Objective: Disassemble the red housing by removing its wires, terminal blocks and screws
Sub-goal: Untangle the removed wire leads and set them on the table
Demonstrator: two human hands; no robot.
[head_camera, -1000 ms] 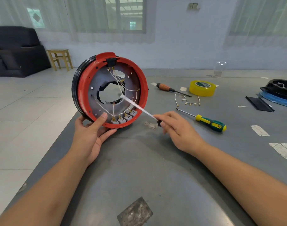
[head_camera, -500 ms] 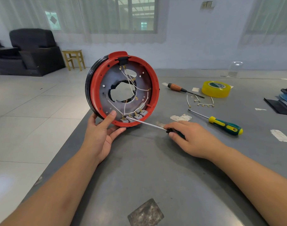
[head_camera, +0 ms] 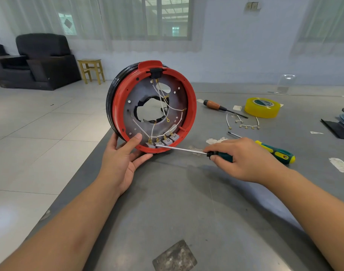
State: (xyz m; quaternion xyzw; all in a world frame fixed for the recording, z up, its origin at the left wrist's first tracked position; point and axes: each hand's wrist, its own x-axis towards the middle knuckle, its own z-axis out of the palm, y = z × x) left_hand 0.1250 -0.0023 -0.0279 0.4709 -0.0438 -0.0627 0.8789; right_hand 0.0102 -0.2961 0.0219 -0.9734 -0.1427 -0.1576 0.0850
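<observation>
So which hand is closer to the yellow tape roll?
Right. The right hand holds a screwdriver in front of the yellow tape roll; the left hand grips the red housing, much farther away.

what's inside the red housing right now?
Inside the red housing: a grey plate with a ragged centre hole, white wires, four grey terminal blocks along the bottom, a black connector on top. The screwdriver tip sits at the leftmost block. Behind the plate is hidden.

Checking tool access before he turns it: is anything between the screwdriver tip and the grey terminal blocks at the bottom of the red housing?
Nothing visible. The silver screwdriver shaft runs clear from the right hand to the leftmost grey terminal block; the left thumb sits just beside it.
</observation>
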